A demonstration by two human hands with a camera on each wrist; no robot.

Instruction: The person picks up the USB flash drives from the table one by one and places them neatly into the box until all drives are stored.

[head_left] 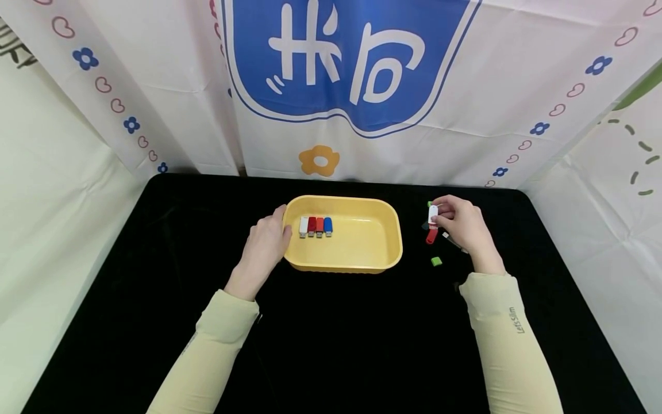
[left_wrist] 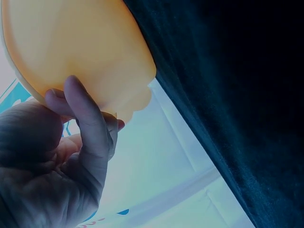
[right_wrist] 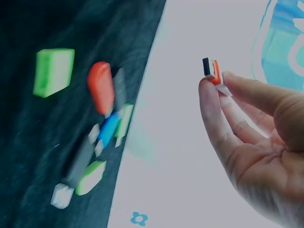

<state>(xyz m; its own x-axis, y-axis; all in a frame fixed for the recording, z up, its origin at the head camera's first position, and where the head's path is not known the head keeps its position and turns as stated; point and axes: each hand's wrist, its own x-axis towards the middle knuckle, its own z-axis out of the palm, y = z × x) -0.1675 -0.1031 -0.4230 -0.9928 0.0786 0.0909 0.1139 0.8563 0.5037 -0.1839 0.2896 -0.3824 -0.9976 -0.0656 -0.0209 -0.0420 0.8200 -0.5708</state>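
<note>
My left hand [head_left: 262,242] grips the left end of a yellow plastic tub [head_left: 343,268], its thumb at the rim; the left wrist view shows the fingers against the tub's outside wall [left_wrist: 95,42]. Inside the tub, a white USB flash drive [head_left: 303,226], two red ones and a blue USB flash drive [head_left: 328,225] stand side by side in a row near the left end. To the right of the tub, my right hand [head_left: 464,225] pinches a white and red USB flash drive [right_wrist: 219,80] between thumb and fingers, raised over the loose drives.
Below the right hand, a red USB flash drive [right_wrist: 101,88], a blue one [right_wrist: 109,128], a dark one [right_wrist: 80,161] and several green pieces lie on the black tabletop [head_left: 336,345]. White printed cloth [head_left: 186,126] hangs behind the table and along both sides.
</note>
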